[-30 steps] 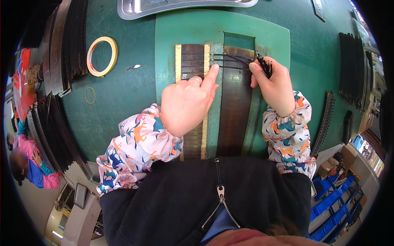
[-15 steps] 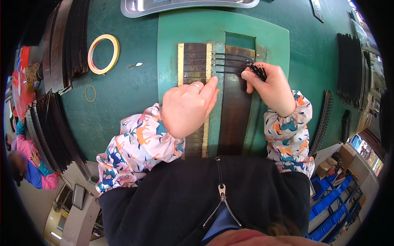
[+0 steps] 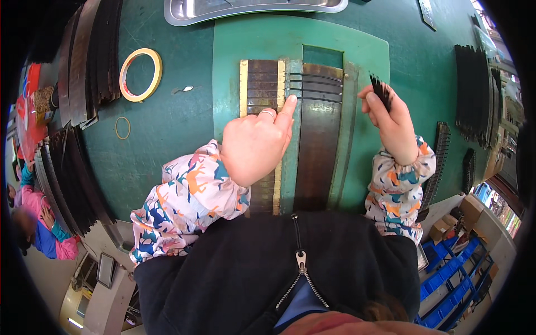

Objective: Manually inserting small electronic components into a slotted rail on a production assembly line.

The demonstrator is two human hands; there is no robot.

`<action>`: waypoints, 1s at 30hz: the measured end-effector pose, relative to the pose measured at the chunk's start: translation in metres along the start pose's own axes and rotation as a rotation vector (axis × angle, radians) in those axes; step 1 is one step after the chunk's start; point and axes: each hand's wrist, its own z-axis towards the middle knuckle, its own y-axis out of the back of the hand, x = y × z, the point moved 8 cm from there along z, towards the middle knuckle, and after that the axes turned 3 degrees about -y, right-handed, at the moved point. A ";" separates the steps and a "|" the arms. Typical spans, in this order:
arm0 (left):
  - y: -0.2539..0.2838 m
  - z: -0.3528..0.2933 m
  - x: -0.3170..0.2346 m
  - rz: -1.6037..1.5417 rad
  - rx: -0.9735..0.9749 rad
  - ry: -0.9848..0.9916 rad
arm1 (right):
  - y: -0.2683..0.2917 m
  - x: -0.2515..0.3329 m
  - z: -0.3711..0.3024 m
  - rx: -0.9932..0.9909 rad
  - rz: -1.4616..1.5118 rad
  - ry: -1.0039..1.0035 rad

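Note:
My left hand (image 3: 255, 146) lies over the jig's scale with its index finger stretched out. That fingertip rests at the left end of the lowest of several thin black strips (image 3: 322, 91). They lie crosswise, side by side, over a dark brown plate (image 3: 319, 145) in the green jig board (image 3: 371, 50). Their exact kind cannot be made out. To the right of the plate, my right hand (image 3: 397, 124) is closed around an upright bundle of similar thin black strips (image 3: 380, 92). A yellow ruled strip (image 3: 280, 84) runs beside the plate, partly under my left hand.
A metal tray (image 3: 251, 10) stands at the far edge. Left are a tape roll (image 3: 157, 70), a rubber band (image 3: 116, 127) and stacked dark toothed strips (image 3: 70, 184). More dark strips (image 3: 474, 92) lie right. Another person (image 3: 47, 223) is at far left.
My right hand has moved right, away from the plate, with its bundle of thin black strips. The right ends of the laid strips now show. My left hand stays nearly in place.

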 end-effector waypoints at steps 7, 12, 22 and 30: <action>-0.009 0.000 0.001 -1.306 0.008 0.396 | -0.074 0.032 -0.029 0.347 -0.128 0.150; -0.028 -0.016 0.003 -1.639 0.085 0.728 | -0.069 0.030 -0.034 0.257 0.034 0.041; -0.024 -0.027 0.017 -1.499 0.069 0.721 | -0.055 0.017 -0.027 0.071 -0.119 0.045; 0.012 -0.013 0.003 -0.322 -0.184 0.041 | -0.055 0.022 -0.006 -0.038 -0.289 0.199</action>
